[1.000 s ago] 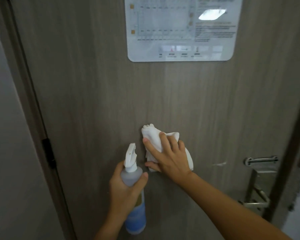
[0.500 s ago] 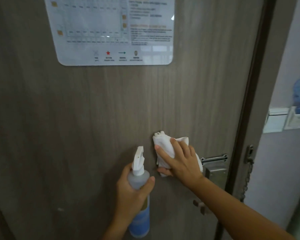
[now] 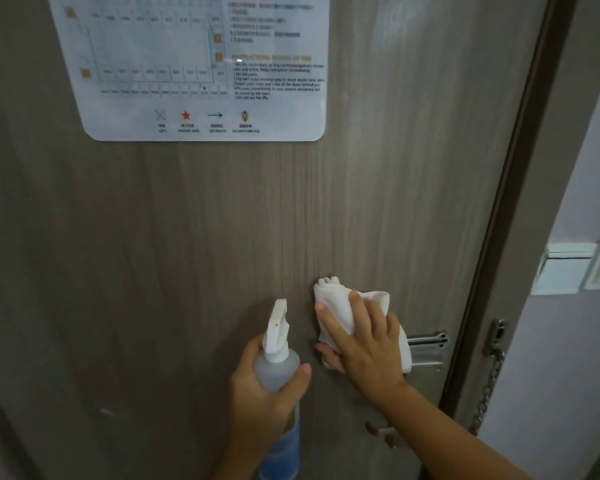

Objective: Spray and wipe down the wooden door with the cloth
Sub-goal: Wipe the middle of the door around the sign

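A: Where is the cloth?
B: The white cloth (image 3: 340, 303) is bunched up flat against the wooden door (image 3: 187, 254). The right hand (image 3: 364, 344) lies on top of it. The fingers are spread out and nearly straight, and they press the cloth onto the wood. The thumb tucks under the low edge of the cloth. A bit of cloth sticks out above the fingertips, and a bit pokes out on the far side of the hand.

A: And the other hand?
B: The left hand (image 3: 264, 389) is just beside the right one, a little lower. Its fingers and thumb wrap around the neck of the spray bottle (image 3: 279, 375). The bottle stands upright. Its white spray top points up, close to the door, and its bottom part is blue.

A: What is near the hands?
B: Right past the cloth hand there is a silver door latch (image 3: 426, 348). A little of the cloth covers it. Below that arm is a door handle (image 3: 381, 433), but it is dark and hard to see. Further out, on the door frame (image 3: 520, 188), a metal chain (image 3: 489, 389) hangs down. High above both hands a white sign (image 3: 201, 67) with a map and small words is stuck on the door.
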Tool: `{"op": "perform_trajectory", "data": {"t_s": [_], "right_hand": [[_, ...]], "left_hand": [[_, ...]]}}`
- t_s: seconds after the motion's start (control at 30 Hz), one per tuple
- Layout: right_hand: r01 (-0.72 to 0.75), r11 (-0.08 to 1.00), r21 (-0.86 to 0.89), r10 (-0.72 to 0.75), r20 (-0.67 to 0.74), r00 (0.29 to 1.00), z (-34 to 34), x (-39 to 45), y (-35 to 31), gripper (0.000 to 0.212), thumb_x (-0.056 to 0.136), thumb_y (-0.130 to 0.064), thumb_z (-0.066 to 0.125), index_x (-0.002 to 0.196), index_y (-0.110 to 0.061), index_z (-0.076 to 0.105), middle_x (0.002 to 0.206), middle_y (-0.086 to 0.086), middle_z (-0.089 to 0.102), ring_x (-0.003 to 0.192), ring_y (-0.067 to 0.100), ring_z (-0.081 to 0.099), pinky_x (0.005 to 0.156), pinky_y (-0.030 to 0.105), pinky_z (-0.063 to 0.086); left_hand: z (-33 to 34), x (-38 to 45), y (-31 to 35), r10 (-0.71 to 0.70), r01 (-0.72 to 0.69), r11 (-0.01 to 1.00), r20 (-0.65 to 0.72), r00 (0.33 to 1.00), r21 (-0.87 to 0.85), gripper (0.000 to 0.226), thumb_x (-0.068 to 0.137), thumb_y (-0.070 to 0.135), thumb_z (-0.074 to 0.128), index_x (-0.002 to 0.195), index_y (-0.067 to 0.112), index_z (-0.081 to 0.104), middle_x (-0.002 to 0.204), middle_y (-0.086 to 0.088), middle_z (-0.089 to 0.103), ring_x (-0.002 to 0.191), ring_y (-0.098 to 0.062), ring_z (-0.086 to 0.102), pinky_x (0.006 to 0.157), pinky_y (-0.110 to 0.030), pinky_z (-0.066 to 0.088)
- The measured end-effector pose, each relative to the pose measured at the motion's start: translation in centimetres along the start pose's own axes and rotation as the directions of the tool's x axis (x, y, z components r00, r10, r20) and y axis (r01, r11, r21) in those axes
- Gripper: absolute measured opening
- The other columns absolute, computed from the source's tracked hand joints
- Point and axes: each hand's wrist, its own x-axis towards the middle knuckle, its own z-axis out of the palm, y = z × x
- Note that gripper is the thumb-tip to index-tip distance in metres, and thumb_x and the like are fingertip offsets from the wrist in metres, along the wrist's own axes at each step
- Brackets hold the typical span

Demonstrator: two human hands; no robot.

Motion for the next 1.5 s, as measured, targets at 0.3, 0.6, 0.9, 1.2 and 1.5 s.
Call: {"op": "perform_trajectory", "data": {"t_s": [0.3, 0.6, 0.9, 1.2, 1.5], "right_hand": [[-0.233, 0.972, 0.037, 0.232, 0.032, 0.972, -0.2, 0.6, -3.3, 0.069, 0.098, -0.053, 0.054, 0.159, -0.034, 0.029, 0.152, 0.02, 0.037, 0.13, 0.045, 0.042, 0.092, 0.063, 0.044], [-0.363, 0.928, 0.084, 0.361, 0.035, 0.932, 0.3, 0.6, -5.8, 0.084, 0.086, -0.061, 0.063, 0.159, -0.03, 0.036, 0.163, 0.023, 0.032, 0.145, 0.049, 0.037, 0.107, 0.066, 0.031], [-0.487, 0.859, 0.16, 0.503, -0.082, 0.86, 1.1, 1.0, -8.3, 0.079, 0.095, -0.046, 0.054, 0.166, -0.027, 0.026, 0.165, 0.018, 0.032, 0.146, 0.044, 0.035, 0.109, 0.066, 0.028], [-0.404, 0.907, 0.117, 0.418, -0.152, 0.895, 2.5, -0.6, -9.5, 0.08, 0.095, -0.045, 0.048, 0.168, -0.028, 0.021, 0.165, 0.02, 0.028, 0.142, 0.046, 0.032, 0.106, 0.067, 0.03], [-0.281, 0.959, 0.042, 0.284, -0.17, 0.944, 4.7, -4.6, -11.9, 0.083, 0.09, -0.053, 0.049, 0.164, -0.024, 0.023, 0.167, 0.027, 0.02, 0.144, 0.053, 0.031, 0.108, 0.07, 0.03]], "left_hand": [[-1.5, -0.2, -0.7, 0.013, -0.015, 0.995, -0.022, 1.0, -0.099, 0.061, 0.054, 0.047, 0.082, 0.11, 0.03, 0.065, 0.098, 0.014, 0.073, 0.089, -0.009, 0.071, 0.077, -0.013, 0.054], [-2.4, 1.4, -3.4, 0.021, -0.015, 0.994, 0.055, 0.998, -0.109, 0.063, 0.055, 0.036, 0.097, 0.111, 0.029, 0.066, 0.093, 0.012, 0.074, 0.088, -0.007, 0.071, 0.073, -0.011, 0.053], [-2.0, 1.4, -5.1, 0.163, -0.167, 0.984, -0.068, 0.984, -0.064, 0.053, 0.062, 0.044, 0.092, 0.106, 0.027, 0.068, 0.089, 0.015, 0.074, 0.081, -0.003, 0.072, 0.075, -0.029, 0.058], [-3.8, -0.6, -8.7, 0.344, -0.357, 0.929, -0.129, 0.93, -0.095, 0.037, 0.069, 0.038, 0.089, 0.096, 0.023, 0.069, 0.082, 0.01, 0.074, 0.071, -0.006, 0.072, 0.06, -0.018, 0.055], [-5.3, -1.4, -13.3, 0.472, -0.47, 0.868, -0.03, 0.881, -0.162, 0.04, 0.074, 0.037, 0.088, 0.098, 0.011, 0.07, 0.087, -0.016, 0.076, 0.08, -0.033, 0.077, 0.071, -0.057, 0.063]]}}
